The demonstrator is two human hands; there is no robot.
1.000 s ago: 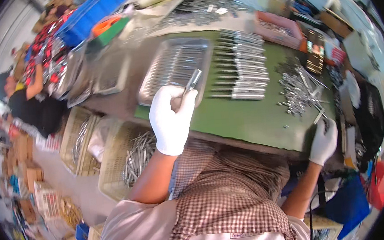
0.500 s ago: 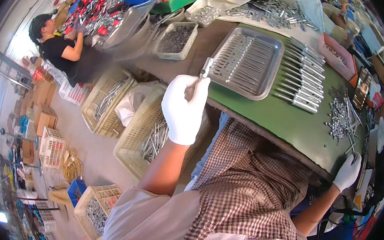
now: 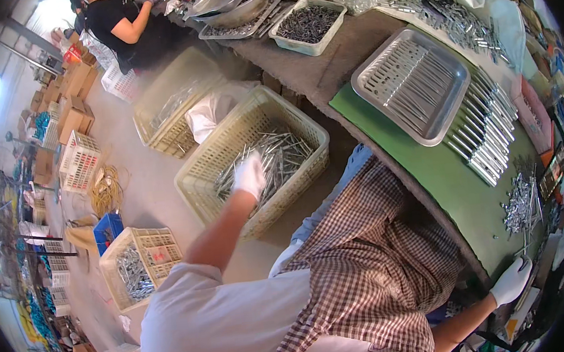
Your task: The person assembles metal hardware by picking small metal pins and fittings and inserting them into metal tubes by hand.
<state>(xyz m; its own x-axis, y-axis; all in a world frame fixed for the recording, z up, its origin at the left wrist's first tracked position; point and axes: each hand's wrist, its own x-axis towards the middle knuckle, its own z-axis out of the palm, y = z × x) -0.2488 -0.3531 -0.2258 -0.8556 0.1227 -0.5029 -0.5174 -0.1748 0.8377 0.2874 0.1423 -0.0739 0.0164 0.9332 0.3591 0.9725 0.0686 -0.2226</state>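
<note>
A busy workshop, with a grey floor (image 3: 141, 196) and a long table topped by a green mat (image 3: 445, 180). Closest to us, the person wears a checked apron (image 3: 372, 262). The right hand (image 3: 511, 281), in a white glove, rests at the near edge of the table, fingers curled; I cannot tell if it holds anything. Just past it lies a heap of small metal pieces (image 3: 521, 202). The left hand (image 3: 250, 174), also gloved, reaches down over a cream plastic basket (image 3: 214, 176) on the floor beside the table. The hand is blurred, so I cannot tell if its fingers are apart or together. Shiny metal rods (image 3: 284, 159) fill that basket, right under the hand. Farther along the table sits a steel tray (image 3: 412, 85) with a row of rods (image 3: 488, 132) beside it. Far off, another person (image 3: 118, 22) works at the table end
</note>
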